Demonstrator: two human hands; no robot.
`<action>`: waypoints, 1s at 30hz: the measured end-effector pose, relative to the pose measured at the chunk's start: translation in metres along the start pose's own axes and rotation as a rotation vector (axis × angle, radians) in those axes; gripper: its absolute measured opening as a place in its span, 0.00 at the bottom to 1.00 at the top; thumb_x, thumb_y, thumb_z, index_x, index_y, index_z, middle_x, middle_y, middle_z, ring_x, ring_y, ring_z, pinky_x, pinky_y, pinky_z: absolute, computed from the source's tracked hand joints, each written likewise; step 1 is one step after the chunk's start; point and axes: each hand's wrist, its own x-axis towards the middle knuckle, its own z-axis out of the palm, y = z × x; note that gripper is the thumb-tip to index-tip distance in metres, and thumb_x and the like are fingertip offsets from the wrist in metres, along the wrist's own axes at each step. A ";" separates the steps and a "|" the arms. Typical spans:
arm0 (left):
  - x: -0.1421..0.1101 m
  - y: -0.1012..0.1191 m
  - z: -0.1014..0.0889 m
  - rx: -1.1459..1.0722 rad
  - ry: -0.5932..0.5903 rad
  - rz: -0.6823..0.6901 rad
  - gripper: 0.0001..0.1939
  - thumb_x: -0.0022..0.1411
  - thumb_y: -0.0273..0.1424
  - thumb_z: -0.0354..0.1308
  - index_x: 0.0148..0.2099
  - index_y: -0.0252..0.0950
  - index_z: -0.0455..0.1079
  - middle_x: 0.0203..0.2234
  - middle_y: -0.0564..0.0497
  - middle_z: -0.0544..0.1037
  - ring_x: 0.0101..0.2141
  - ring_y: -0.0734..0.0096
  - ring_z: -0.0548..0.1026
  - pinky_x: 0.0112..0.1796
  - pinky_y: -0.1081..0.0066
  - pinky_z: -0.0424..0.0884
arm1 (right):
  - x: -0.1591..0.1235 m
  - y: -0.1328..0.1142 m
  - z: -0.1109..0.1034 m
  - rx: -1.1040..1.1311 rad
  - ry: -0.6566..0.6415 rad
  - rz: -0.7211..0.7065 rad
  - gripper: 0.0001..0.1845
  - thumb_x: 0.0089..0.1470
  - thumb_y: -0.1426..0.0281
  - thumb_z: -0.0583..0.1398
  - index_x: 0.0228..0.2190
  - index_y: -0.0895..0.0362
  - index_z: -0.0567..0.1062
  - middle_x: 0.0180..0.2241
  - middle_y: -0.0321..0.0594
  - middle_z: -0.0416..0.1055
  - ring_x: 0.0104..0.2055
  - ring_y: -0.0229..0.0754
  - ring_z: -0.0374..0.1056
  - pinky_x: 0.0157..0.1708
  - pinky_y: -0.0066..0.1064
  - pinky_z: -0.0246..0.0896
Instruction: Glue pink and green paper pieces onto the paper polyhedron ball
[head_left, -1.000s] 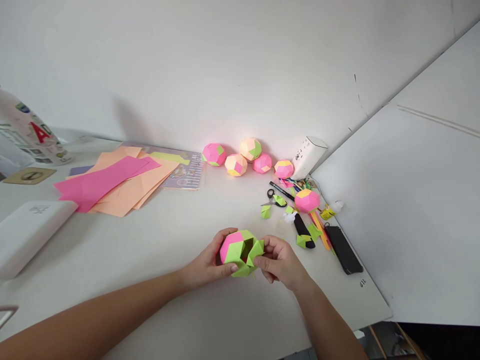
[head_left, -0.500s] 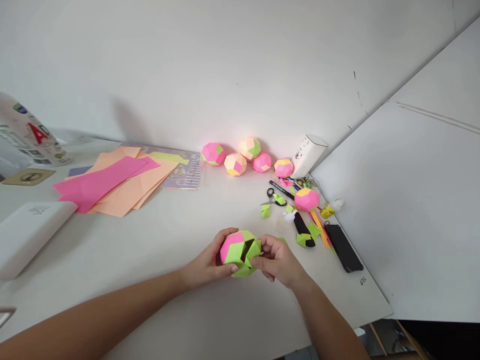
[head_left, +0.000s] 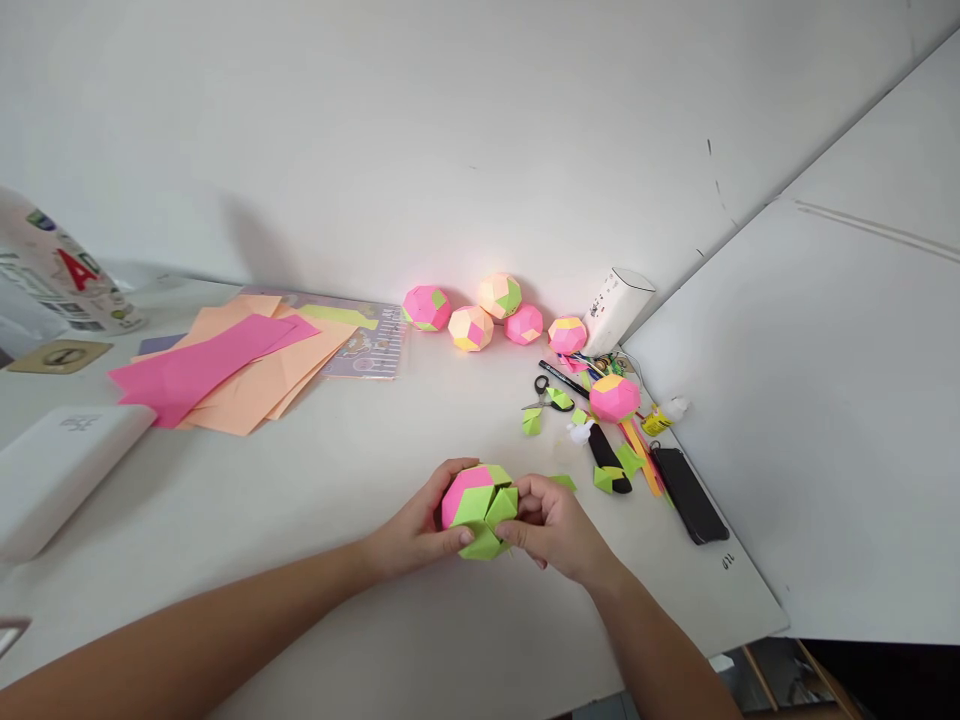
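A faceted paper ball in pink and lime green is held just above the front of the white table. My left hand wraps round its left side, thumb along the lower front. On the right, my right hand pinches a folded green paper piece between thumb and fingers, against the ball's right side. Narrow dark gaps show along the edges of that piece. The fingertips behind the ball are hidden.
Finished-looking paper balls stand along the wall. To the right lie scissors, a marker, green scraps, a glue bottle and a black phone. Coloured paper sheets and a white box-like object are at left.
The green piece in my right hand has moved in against the ball, and the dark opening beside it has narrowed. My left hand keeps its hold.
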 end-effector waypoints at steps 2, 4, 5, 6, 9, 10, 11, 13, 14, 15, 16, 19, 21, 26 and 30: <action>0.000 0.000 0.000 0.014 0.001 0.008 0.34 0.60 0.45 0.61 0.61 0.42 0.49 0.52 0.41 0.64 0.48 0.56 0.70 0.43 0.60 0.72 | -0.001 0.000 0.000 -0.003 0.001 0.001 0.13 0.46 0.67 0.67 0.33 0.56 0.70 0.24 0.30 0.70 0.18 0.29 0.57 0.11 0.19 0.52; 0.001 -0.001 0.000 0.035 0.006 0.019 0.33 0.60 0.45 0.60 0.60 0.41 0.50 0.52 0.41 0.64 0.48 0.56 0.70 0.43 0.60 0.72 | -0.001 0.000 0.001 -0.006 0.000 0.005 0.13 0.46 0.67 0.67 0.33 0.56 0.70 0.23 0.30 0.70 0.18 0.29 0.57 0.12 0.20 0.53; 0.001 -0.001 0.000 0.045 0.009 0.023 0.33 0.60 0.45 0.60 0.60 0.41 0.50 0.52 0.41 0.64 0.47 0.56 0.70 0.43 0.60 0.72 | -0.001 0.000 0.001 -0.010 0.000 0.008 0.13 0.46 0.67 0.67 0.33 0.56 0.70 0.23 0.30 0.70 0.18 0.29 0.58 0.12 0.19 0.53; 0.001 -0.001 0.000 0.052 0.011 0.025 0.33 0.60 0.45 0.60 0.60 0.41 0.50 0.52 0.41 0.64 0.47 0.56 0.70 0.42 0.60 0.72 | -0.002 0.000 0.001 -0.014 0.002 0.012 0.13 0.46 0.67 0.67 0.33 0.56 0.70 0.23 0.30 0.69 0.19 0.29 0.58 0.12 0.19 0.53; 0.000 -0.002 0.000 0.061 0.012 0.026 0.33 0.60 0.45 0.60 0.60 0.41 0.50 0.51 0.42 0.65 0.47 0.57 0.70 0.42 0.61 0.72 | -0.002 -0.001 0.001 -0.013 0.005 0.020 0.12 0.47 0.67 0.67 0.33 0.57 0.70 0.23 0.29 0.69 0.18 0.29 0.57 0.12 0.20 0.53; 0.000 -0.002 0.000 0.063 0.012 0.025 0.33 0.60 0.45 0.60 0.60 0.41 0.50 0.51 0.42 0.65 0.47 0.57 0.70 0.42 0.60 0.72 | -0.002 -0.001 0.001 -0.006 0.001 0.020 0.12 0.47 0.67 0.66 0.33 0.57 0.70 0.23 0.29 0.69 0.18 0.29 0.57 0.12 0.20 0.53; 0.000 -0.002 0.000 0.064 0.013 0.024 0.33 0.60 0.45 0.60 0.60 0.41 0.50 0.51 0.42 0.64 0.47 0.56 0.70 0.42 0.60 0.72 | -0.002 -0.001 0.001 0.003 -0.006 0.018 0.12 0.47 0.67 0.66 0.32 0.57 0.70 0.23 0.29 0.70 0.17 0.28 0.57 0.12 0.20 0.53; 0.000 -0.002 0.000 0.063 0.012 0.028 0.33 0.60 0.46 0.60 0.60 0.41 0.50 0.52 0.41 0.64 0.47 0.56 0.70 0.42 0.60 0.72 | -0.001 -0.001 0.001 0.027 -0.030 0.016 0.13 0.47 0.67 0.67 0.32 0.57 0.70 0.24 0.30 0.70 0.16 0.27 0.56 0.12 0.20 0.54; 0.000 -0.002 0.000 0.062 0.011 0.029 0.33 0.60 0.46 0.60 0.60 0.41 0.50 0.52 0.41 0.64 0.47 0.56 0.70 0.43 0.59 0.72 | -0.001 -0.002 0.000 0.041 -0.045 0.016 0.13 0.46 0.67 0.67 0.33 0.57 0.70 0.25 0.30 0.71 0.16 0.27 0.56 0.12 0.20 0.54; -0.001 -0.002 0.000 0.059 0.008 0.029 0.33 0.60 0.46 0.60 0.60 0.41 0.50 0.52 0.41 0.64 0.47 0.56 0.70 0.43 0.59 0.72 | -0.001 -0.002 0.000 0.056 -0.059 0.017 0.14 0.46 0.67 0.67 0.34 0.57 0.69 0.26 0.30 0.71 0.16 0.27 0.57 0.12 0.21 0.55; -0.001 -0.002 0.000 0.057 0.007 0.028 0.33 0.60 0.46 0.60 0.60 0.41 0.50 0.52 0.41 0.64 0.48 0.56 0.70 0.43 0.59 0.72 | -0.002 -0.003 0.000 0.068 -0.070 0.022 0.15 0.46 0.67 0.67 0.35 0.57 0.70 0.26 0.30 0.71 0.16 0.27 0.57 0.13 0.21 0.55; -0.001 -0.002 0.000 0.056 0.009 0.021 0.33 0.60 0.45 0.60 0.61 0.41 0.49 0.52 0.41 0.64 0.48 0.56 0.69 0.44 0.59 0.71 | -0.002 -0.006 -0.001 0.091 -0.094 0.047 0.18 0.46 0.67 0.67 0.39 0.56 0.70 0.27 0.30 0.70 0.15 0.26 0.58 0.12 0.21 0.54; 0.000 -0.002 0.001 0.048 0.011 0.017 0.33 0.60 0.45 0.60 0.61 0.42 0.49 0.52 0.42 0.64 0.48 0.56 0.69 0.44 0.59 0.71 | -0.003 -0.007 -0.001 0.099 -0.104 0.056 0.19 0.46 0.68 0.66 0.41 0.56 0.70 0.28 0.30 0.70 0.14 0.26 0.58 0.12 0.21 0.52; 0.000 -0.002 0.001 0.040 0.003 0.019 0.34 0.60 0.45 0.60 0.60 0.42 0.49 0.52 0.41 0.64 0.48 0.55 0.69 0.44 0.58 0.70 | -0.001 -0.004 0.000 0.085 -0.065 0.022 0.15 0.47 0.69 0.66 0.38 0.57 0.71 0.26 0.30 0.71 0.14 0.27 0.57 0.12 0.21 0.54; 0.000 -0.002 0.001 0.048 0.001 0.025 0.34 0.60 0.46 0.60 0.60 0.41 0.48 0.52 0.41 0.64 0.47 0.55 0.69 0.43 0.58 0.70 | -0.001 -0.004 0.001 0.082 -0.057 0.025 0.13 0.48 0.70 0.65 0.37 0.57 0.70 0.25 0.29 0.71 0.14 0.27 0.58 0.12 0.21 0.54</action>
